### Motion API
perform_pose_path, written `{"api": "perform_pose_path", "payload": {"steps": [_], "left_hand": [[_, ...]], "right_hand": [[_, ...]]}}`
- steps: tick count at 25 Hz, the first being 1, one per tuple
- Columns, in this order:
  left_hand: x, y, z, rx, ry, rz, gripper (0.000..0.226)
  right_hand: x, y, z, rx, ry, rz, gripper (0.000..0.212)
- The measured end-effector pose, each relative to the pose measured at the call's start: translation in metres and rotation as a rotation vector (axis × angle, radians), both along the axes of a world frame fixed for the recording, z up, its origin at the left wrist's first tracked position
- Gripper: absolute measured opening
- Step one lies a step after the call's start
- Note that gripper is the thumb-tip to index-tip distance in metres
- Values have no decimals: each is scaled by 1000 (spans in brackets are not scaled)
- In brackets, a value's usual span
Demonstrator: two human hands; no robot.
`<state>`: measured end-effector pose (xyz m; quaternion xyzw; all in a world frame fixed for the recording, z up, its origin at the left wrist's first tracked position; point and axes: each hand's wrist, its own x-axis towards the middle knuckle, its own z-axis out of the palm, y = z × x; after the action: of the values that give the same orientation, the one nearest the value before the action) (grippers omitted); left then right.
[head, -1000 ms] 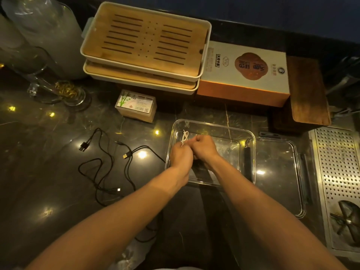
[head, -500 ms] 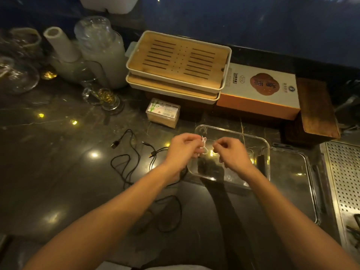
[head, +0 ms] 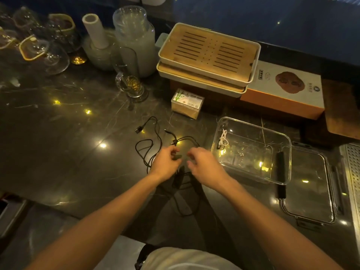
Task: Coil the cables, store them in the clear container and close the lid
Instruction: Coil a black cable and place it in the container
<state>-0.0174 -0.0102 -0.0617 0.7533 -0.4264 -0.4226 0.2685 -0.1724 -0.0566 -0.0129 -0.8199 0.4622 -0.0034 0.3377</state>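
A small coiled white cable point(head: 223, 139) lies inside the clear container point(head: 280, 152), against its left wall. The container's clear lid point(head: 309, 190) lies flat on the counter to its right. Loose black cables point(head: 155, 139) sprawl on the dark counter left of the container. My left hand point(head: 165, 164) hovers over the near end of the black cables with its fingers apart and curled. My right hand point(head: 206, 166) is beside it, also with fingers apart, holding nothing. A black cable loop point(head: 185, 207) trails toward me below the hands.
Two stacked bamboo tea trays point(head: 208, 55) and an orange-white box point(head: 282, 90) stand behind the container. A small toothpick box point(head: 187, 103) sits near the cables. Glassware point(head: 128, 55) crowds the back left. A perforated metal drain point(head: 352, 172) is at the right edge.
The white cable has left my hands and now lies in the container. Both hands have moved left from the container to just above the black cables.
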Motion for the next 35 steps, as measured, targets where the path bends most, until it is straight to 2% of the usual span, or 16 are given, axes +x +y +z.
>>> {"api": "perform_pose_path", "payload": {"steps": [4,7,10,14,16,18,22,25,27,29,31,33,35], "left_hand": [[7,8,-14,26,8,4,42],[13,8,-21,7,-29,-26,41],[16,9,-25,-45,-163,-95,35],[20,8,-22,-129,-284,-94,27],[23,7,-22,-157,-323,-72,33],[26,4,-22,-105,-347,-83,40],[23,-3,-16,-23,-419,-99,45],[14,-12,-2,-75,-460,-93,43],[6,-22,11,-107,-355,-99,43],[-2,-32,25,-135,-204,-114,39],[-13,-40,40,-176,-85,-108,29],[-22,-47,52,-201,109,-26,21],[-27,-51,61,-180,338,118,18]], "right_hand": [[6,10,-24,36,398,176,31],[7,9,-29,-25,506,244,27],[10,0,-24,-90,367,209,23],[11,-26,3,-337,132,117,9],[7,-43,24,-447,92,99,12],[-1,-59,47,-521,21,66,14],[-20,-77,86,-519,-244,-120,11],[-34,-78,111,-489,-324,-201,8],[-44,-77,124,-490,-370,-242,7],[-54,-78,132,-380,-457,-336,8],[-66,-78,140,-32,-711,-476,8],[-76,-76,144,290,-993,-564,9],[-87,-74,145,432,-1183,-626,8]]}}
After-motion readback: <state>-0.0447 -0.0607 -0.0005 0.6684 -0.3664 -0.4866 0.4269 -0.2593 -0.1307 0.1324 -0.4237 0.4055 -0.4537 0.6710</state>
